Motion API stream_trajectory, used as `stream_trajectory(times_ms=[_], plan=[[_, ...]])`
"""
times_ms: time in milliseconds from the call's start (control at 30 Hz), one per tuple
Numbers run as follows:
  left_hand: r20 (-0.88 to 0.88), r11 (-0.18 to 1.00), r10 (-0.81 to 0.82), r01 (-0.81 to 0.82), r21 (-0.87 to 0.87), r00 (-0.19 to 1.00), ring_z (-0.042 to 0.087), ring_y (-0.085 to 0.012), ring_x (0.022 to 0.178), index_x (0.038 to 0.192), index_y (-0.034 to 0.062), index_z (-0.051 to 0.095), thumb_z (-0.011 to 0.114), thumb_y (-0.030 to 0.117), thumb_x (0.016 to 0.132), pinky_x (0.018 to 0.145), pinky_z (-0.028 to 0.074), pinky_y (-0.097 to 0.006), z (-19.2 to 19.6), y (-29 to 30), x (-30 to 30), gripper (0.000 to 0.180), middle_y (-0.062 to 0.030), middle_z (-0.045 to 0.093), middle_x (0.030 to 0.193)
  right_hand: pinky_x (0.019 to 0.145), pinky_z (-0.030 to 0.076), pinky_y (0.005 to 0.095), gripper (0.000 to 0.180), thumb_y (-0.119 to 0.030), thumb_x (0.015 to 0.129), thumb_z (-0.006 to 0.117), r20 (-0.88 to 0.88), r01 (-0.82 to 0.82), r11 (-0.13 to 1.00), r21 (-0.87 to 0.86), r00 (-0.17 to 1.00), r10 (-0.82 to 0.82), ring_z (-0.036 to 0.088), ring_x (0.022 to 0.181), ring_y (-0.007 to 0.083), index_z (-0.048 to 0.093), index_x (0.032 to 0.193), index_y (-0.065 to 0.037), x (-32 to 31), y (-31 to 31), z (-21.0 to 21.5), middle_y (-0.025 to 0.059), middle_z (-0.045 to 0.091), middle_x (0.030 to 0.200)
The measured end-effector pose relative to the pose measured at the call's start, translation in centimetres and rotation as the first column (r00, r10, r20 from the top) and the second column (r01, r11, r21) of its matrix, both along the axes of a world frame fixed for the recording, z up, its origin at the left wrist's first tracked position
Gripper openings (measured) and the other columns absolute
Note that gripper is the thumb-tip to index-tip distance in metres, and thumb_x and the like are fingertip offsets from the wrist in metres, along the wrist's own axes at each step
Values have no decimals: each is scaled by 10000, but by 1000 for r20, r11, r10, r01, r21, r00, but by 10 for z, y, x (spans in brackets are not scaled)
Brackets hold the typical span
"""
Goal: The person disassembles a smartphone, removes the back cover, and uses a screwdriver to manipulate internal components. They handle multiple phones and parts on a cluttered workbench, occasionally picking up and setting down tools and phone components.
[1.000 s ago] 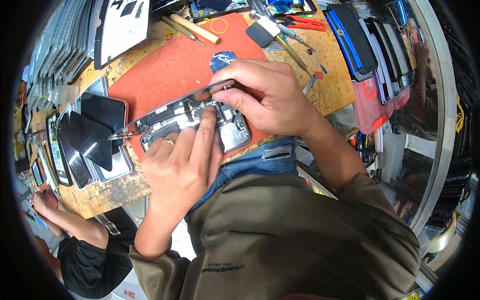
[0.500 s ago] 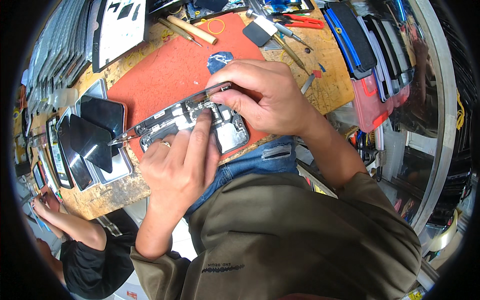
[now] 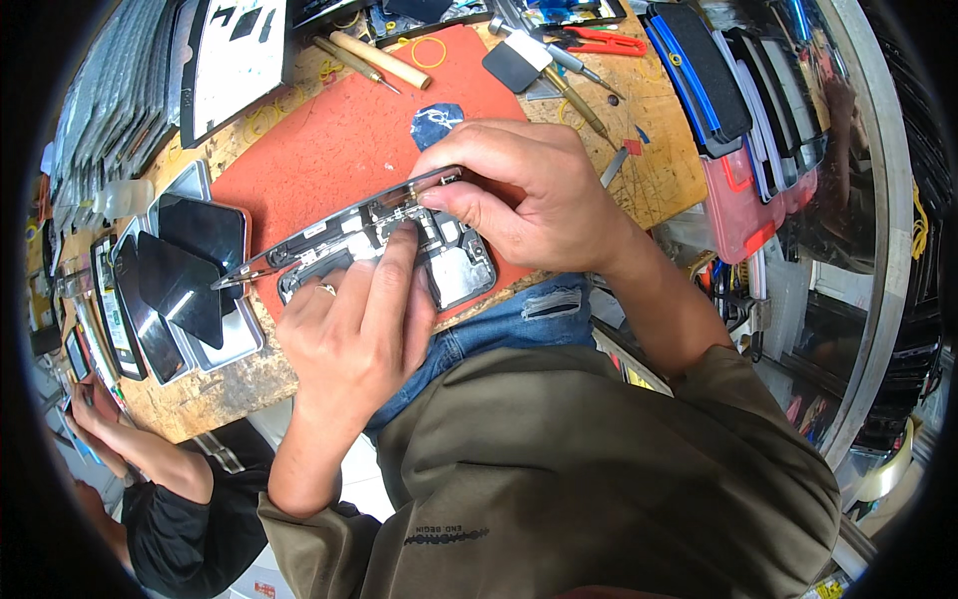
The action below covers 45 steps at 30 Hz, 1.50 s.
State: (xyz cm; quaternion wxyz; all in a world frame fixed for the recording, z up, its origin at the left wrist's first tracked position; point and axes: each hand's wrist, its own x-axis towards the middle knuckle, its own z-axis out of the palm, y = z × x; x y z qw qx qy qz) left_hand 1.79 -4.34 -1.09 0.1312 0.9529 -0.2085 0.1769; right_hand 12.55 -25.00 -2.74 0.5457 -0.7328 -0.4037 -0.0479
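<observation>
— Where does the phone (image 3: 399,250) lie from the hands?

— Right under them, opened up on the red mat (image 3: 329,150) at the near edge of the bench (image 3: 659,150). Its long axis runs slantwise, low at the person's left and rising toward the right.

— And the lifted part?

— A screen (image 3: 329,228), seen edge-on, is tilted up along that same axis, its far-left tip hanging over the spare screens (image 3: 185,285).

— Which hand is nearer the works?

— Both touch. The left hand (image 3: 349,334) lies over the near-left half of the body, its forefinger stretched out and pressing into the middle. The right hand (image 3: 519,195) comes in from the right, thumb and fingers pinched on the upper end of the raised screen.

— Anything held between the pinched fingers besides the screen?

— I cannot tell; the fingers hide it.
</observation>
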Motion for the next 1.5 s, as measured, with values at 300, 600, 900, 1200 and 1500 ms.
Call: stream_trajectory(times_ms=[300,600,900,1200,1500], plan=[[-59,996,15,-10,85,998,560,-159,558,1280,74,774,788,185,880,565,444,-332,5,-2,0,415,-5,546,727,686,569,336,146,33,906,798,-7,5,1000,5,1000,-5,735,785,236,756,1046,32,-1,0,0,113,762,909],[-66,992,15,-7,122,998,560,-171,541,1261,83,756,777,239,916,554,448,-340,11,-5,4,379,-4,532,712,688,568,336,149,30,906,795,-26,11,1000,-16,1000,-11,741,787,232,753,1049,20,-1,-1,0,111,758,897],[-178,992,-27,48,116,984,577,-188,554,1262,90,746,768,238,927,552,453,-361,17,5,9,367,-21,544,722,689,557,338,150,3,926,799,-81,31,999,-44,996,-35,738,782,236,746,1067,3,-3,-1,1,115,751,887],[-81,996,-9,16,87,997,585,-191,610,1293,75,753,771,204,911,587,460,-356,8,0,2,404,-20,546,736,685,550,334,141,4,934,791,-73,30,998,-48,997,-33,728,774,238,742,1066,1,-3,-2,0,117,747,887],[-143,1000,-20,22,18,990,584,-206,559,1262,55,754,778,166,903,552,459,-366,11,1,1,376,-31,551,700,702,557,339,143,16,925,793,-71,26,999,-36,997,-29,733,786,236,747,1060,6,-2,-1,0,114,753,895]])
